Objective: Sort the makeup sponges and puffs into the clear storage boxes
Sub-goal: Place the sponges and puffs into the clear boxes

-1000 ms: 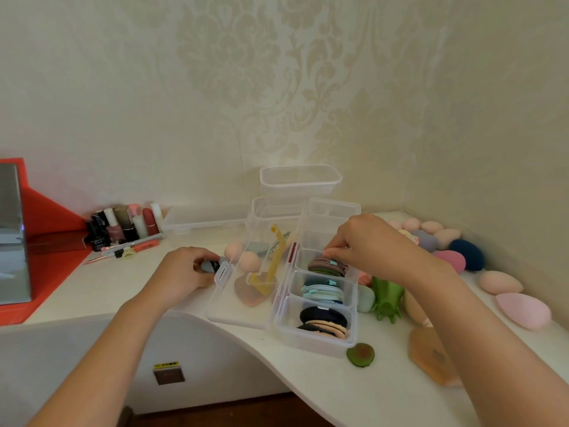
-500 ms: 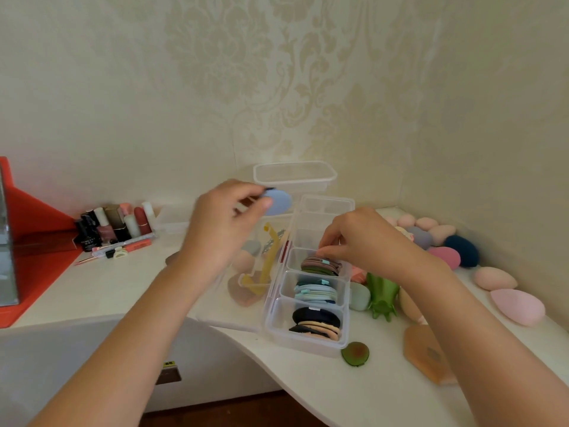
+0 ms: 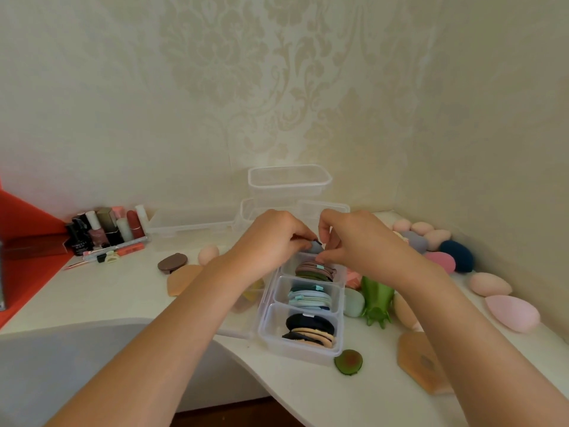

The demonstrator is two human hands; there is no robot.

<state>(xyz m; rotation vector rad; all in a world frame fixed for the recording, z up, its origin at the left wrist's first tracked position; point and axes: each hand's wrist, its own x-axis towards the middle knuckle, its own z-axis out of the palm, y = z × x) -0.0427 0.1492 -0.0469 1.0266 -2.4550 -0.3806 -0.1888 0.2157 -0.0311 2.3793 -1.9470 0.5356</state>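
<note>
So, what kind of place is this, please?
Probably a home vanity or dressing table in a room corner: patterned wallpaper, lipsticks and nail polish bottles standing against the wall, and makeup sponges lying on the white tabletop beside a clear divided box of puffs.

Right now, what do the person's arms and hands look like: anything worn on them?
Nothing is worn that shows. The left forearm and right forearm are bare up to the frame edge, with no sleeve in view. The left hand and right hand have no gloves, and no watch, bracelet or ring shows. The nails are turned away, so polish cannot be judged.
</note>
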